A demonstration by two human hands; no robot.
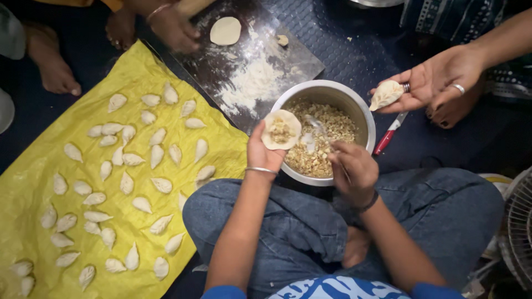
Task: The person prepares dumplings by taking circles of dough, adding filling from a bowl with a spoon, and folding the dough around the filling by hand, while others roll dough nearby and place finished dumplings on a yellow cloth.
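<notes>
Denim-clad knees [288,221], lower centre. Left hand [263,152] cups filled dough round [281,129]; right hand [352,171] grips spoon [310,138] in steel bowl [363,113], frame centre. Folded dumplings [127,182] on yellow sheet [33,166], left.

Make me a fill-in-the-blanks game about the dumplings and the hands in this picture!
1. The left hand holds a round dough wrapper with ____ on it.
2. The right hand dips a spoon into the metal ____.
3. The folded dumplings lie on a ____ sheet.
4. Another person's hand holds one folded ____.

Missing words: filling; bowl; yellow; dumpling
</notes>
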